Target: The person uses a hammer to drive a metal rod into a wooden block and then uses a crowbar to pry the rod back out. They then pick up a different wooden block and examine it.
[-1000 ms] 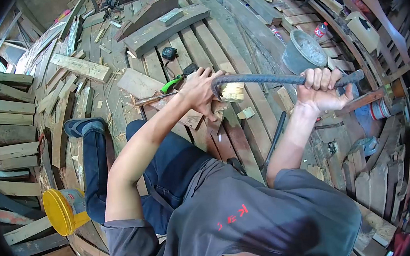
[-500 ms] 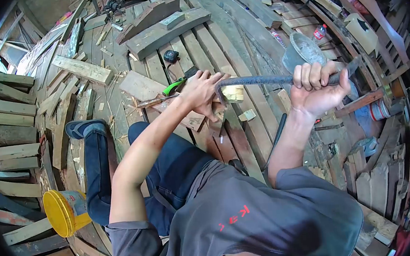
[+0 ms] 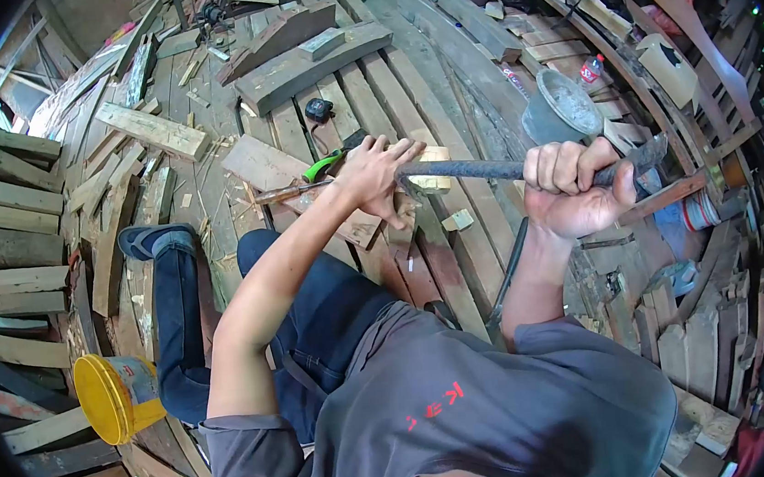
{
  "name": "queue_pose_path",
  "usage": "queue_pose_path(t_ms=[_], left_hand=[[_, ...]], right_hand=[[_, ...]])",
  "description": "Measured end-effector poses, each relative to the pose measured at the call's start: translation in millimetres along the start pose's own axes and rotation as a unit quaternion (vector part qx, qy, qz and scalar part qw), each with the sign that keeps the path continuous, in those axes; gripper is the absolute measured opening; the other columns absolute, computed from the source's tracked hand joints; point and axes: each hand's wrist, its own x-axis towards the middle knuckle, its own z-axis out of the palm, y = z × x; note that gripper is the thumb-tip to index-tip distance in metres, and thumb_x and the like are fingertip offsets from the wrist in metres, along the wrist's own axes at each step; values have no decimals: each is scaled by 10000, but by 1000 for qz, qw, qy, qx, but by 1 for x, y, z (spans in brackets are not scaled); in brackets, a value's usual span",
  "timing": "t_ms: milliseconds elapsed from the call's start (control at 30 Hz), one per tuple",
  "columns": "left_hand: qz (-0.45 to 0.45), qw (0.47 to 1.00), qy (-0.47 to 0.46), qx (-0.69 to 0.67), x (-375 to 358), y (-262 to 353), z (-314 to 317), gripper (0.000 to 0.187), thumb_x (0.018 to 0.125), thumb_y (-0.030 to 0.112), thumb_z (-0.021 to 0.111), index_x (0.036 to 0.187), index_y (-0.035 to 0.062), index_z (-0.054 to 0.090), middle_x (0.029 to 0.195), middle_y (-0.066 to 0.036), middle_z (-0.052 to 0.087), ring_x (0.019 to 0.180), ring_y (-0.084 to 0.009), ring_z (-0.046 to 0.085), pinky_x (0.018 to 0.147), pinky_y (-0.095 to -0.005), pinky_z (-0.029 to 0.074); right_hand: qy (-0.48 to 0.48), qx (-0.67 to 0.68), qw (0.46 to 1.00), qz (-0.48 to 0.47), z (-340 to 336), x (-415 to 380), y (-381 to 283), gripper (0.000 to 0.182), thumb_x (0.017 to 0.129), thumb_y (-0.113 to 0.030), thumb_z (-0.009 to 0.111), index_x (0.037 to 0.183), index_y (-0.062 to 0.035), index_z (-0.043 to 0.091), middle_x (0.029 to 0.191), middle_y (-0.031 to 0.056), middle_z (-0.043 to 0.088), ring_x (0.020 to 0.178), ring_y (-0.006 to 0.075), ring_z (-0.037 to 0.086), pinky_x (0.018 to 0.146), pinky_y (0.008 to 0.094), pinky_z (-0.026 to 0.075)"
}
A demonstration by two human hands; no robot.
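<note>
My right hand (image 3: 575, 188) is closed around a dark metal crowbar (image 3: 477, 170), near its flat end. The bar lies roughly level across the view, and its hooked end is right by the fingers of my left hand (image 3: 374, 179). That left hand is spread, thumb apart from the fingers, over a small piece of wood (image 3: 365, 229) that the palm partly covers. Just beyond the bar sits a pale wood block (image 3: 432, 183), with a smaller offcut (image 3: 458, 221) nearer me. A tool with a bright green handle (image 3: 323, 165) lies beside my left wrist.
A black tape measure (image 3: 319, 109) and thick timbers (image 3: 319, 65) lie ahead on the slatted floor. A grey bucket (image 3: 562, 106) stands at the right, a yellow bucket (image 3: 120, 397) at the left. Stacked wood (image 3: 19, 237) lines the left side; chips and offcuts are scattered about.
My right hand has moved slightly down and left with the crowbar, its shaft tilting down to the right and its hook turning. My left hand stays almost in place.
</note>
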Motion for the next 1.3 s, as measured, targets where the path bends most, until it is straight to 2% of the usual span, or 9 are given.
queue_pose_path(t_ms=[233,367,467,567,700,900,1067,1200,1300], left_hand=[[0,999,27,-19,-6,-1,0,1331,368,562,846,1463,48,290,1272,-141,491,1059,-345,499,954,-429,375],[4,1000,9,-4,6,17,1,1279,374,607,843,1378,-44,391,1321,-155,478,1108,-330,497,965,-413,377],[3,1000,-4,30,12,21,5,1218,380,637,840,1302,-66,465,1309,-145,488,1115,-318,495,961,-412,382],[0,1000,-6,28,9,16,5,1249,373,632,842,1330,-62,439,1291,-137,501,1117,-308,498,958,-415,381],[-6,999,-6,37,6,14,5,1326,361,626,844,1382,-76,370,1287,-150,505,1133,-300,498,963,-412,368],[-20,999,8,33,1,17,0,1425,351,638,838,1426,-116,282,1251,-168,510,1147,-302,496,996,-445,330],[-96,995,6,37,-6,30,8,1485,375,682,821,1467,-105,193,1424,-231,396,1377,-396,288,1130,-538,186],[-166,984,53,46,-15,46,15,1490,357,670,822,1488,-62,186,1511,-230,263,1378,-374,265,1123,-546,182],[-199,947,190,166,-23,53,39,1461,395,670,819,1495,-49,182,1529,-230,212,1365,-369,255,1120,-526,165]], right_hand=[[89,-124,988,12,28,6,5,467,1039,-415,363,692,-116,270,518,-17,238,447,109,193,454,301,252],[88,-251,964,10,34,38,19,457,1039,-343,446,676,-74,380,495,-14,357,405,74,332,405,264,292],[181,-300,936,37,24,63,38,492,1016,-326,518,607,-59,455,471,2,436,369,79,432,361,242,323],[196,-375,904,55,13,77,52,434,1032,-335,476,696,-75,386,488,-31,317,388,63,297,374,265,286],[192,-409,889,68,0,90,65,439,1031,-323,471,693,-45,448,486,2,459,376,82,462,354,248,358],[151,-391,903,93,-12,101,85,361,1034,-313,458,797,-43,433,512,7,458,376,87,466,347,250,365],[139,-329,928,105,-10,101,90,374,1038,-305,454,752,-74,382,520,-30,339,376,67,327,343,253,282],[118,-247,955,116,-5,97,82,397,1033,-314,466,716,-98,361,497,-43,297,363,45,270,325,243,226],[99,-217,963,126,-2,95,78,423,1028,-327,474,687,-113,343,481,-52,273,358,34,240,322,242,190]])
